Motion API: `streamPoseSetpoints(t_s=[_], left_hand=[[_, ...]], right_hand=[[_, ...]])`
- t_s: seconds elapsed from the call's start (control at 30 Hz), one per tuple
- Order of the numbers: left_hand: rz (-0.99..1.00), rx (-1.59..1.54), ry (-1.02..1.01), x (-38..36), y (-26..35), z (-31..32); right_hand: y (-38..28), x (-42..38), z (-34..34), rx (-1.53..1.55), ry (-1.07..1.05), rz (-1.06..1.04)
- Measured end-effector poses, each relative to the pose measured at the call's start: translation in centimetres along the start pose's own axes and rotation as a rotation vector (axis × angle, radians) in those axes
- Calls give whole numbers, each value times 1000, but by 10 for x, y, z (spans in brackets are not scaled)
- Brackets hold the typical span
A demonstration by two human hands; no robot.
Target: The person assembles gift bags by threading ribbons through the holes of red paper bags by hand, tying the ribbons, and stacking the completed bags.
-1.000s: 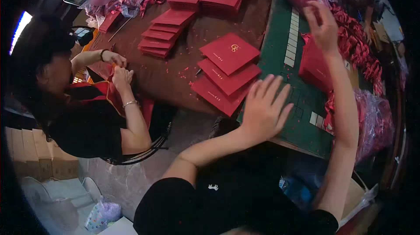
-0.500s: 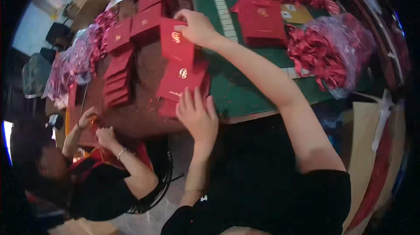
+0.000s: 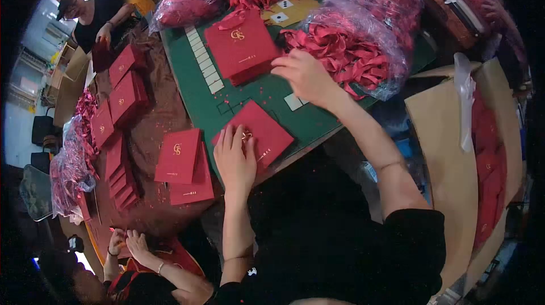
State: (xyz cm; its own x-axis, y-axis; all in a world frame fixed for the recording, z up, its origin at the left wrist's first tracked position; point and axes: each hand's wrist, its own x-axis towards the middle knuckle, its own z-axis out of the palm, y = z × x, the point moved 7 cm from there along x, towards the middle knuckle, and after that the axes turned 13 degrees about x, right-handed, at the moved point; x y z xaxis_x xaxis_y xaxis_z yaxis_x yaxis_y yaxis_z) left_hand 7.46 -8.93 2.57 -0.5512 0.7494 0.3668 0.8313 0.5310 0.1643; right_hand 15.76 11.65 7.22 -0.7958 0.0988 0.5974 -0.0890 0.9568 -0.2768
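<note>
My left hand (image 3: 235,160) lies with fingers stretched out on a flat red paper piece (image 3: 271,137) with gold lettering. This piece rests at the near edge of the green mat (image 3: 326,120), and my fingers cover part of its gold print. My right hand (image 3: 309,78) hovers over the mat, fingers extended, with nothing visible in them. It is between a neat stack of red printed bags (image 3: 241,49) and a heap of loose red ribbons (image 3: 335,52). Left of my left hand, a red printed piece (image 3: 177,157) overlaps another one (image 3: 196,183) on the brown cloth.
Piles of red packets (image 3: 126,100) stand on the brown cloth, with a fanned row (image 3: 120,174) nearer. Clear plastic bags (image 3: 392,9) hold ribbons. A cardboard box (image 3: 440,129) is at my right. One co-worker's hands (image 3: 136,245) are at lower left; another person (image 3: 96,15) stands behind.
My right hand has left the red piece it held over the left pile and moved right toward the ribbons. My left hand now rests on a piece on the mat. The view has turned.
</note>
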Motion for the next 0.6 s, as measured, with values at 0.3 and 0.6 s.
streamPoseSetpoints(t_s=[0.3, 0.6], left_hand=[[-9, 214, 43, 8, -1, 1], [-348, -242, -86, -11, -25, -4]], right_hand=[[72, -36, -21, -36, 3, 107], [39, -16, -51, 678, 183, 436]])
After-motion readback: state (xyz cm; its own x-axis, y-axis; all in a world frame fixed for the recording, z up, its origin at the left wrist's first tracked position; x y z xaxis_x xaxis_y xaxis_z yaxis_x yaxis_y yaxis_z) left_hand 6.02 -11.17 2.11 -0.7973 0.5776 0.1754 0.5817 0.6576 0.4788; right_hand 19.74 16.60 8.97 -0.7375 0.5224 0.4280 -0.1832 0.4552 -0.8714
